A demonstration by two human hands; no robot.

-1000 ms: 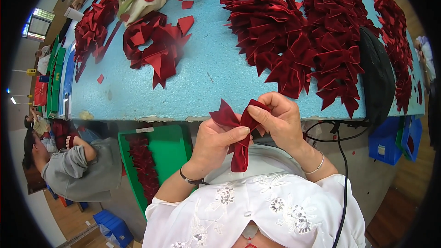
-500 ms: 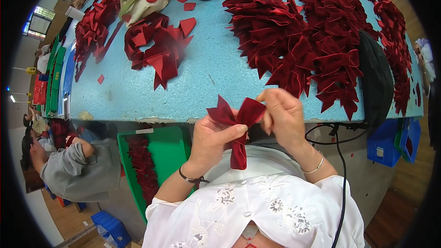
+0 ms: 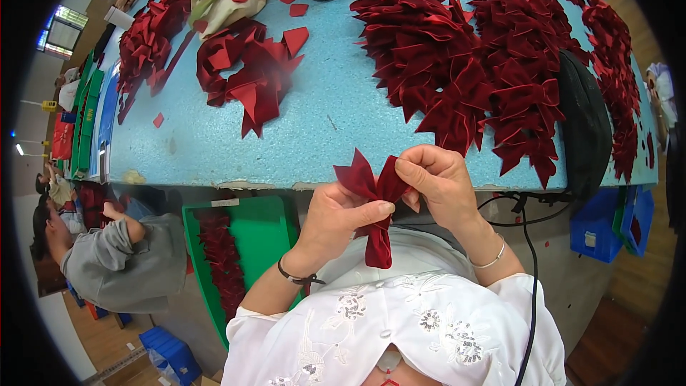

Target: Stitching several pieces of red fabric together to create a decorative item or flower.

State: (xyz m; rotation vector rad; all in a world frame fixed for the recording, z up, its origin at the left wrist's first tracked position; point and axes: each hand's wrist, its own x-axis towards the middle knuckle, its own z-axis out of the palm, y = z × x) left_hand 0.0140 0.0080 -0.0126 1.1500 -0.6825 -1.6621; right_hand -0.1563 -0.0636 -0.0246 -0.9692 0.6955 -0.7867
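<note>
Holds a dark-red bow (image 3: 379, 246) in the air, just short of the middle of the tabletop's (image 3: 325, 125) near edge. With the left hand (image 3: 329, 216), clamps the gathered middle under the thumb, with the other fingers curled behind and partly hidden; with the right hand (image 3: 446, 182), pinches the upper right loop between thumb and forefinger. Might open at the folds from a slackened left thumb, or skew lopsided from too hard a pull on the right. Could drop past the near edge, not onto the tabletop, after a slip of both grips. Cannot tell whether sewn or only folded. Looks like soft velvet, pointed at the upper left, narrow and rounded below; probably easy to crush. Resembles in cloth the heaped bows (image 3: 525, 78) toward the right edge, all overlapping, sharp-tipped, beside a black bag (image 3: 587, 125).
</note>
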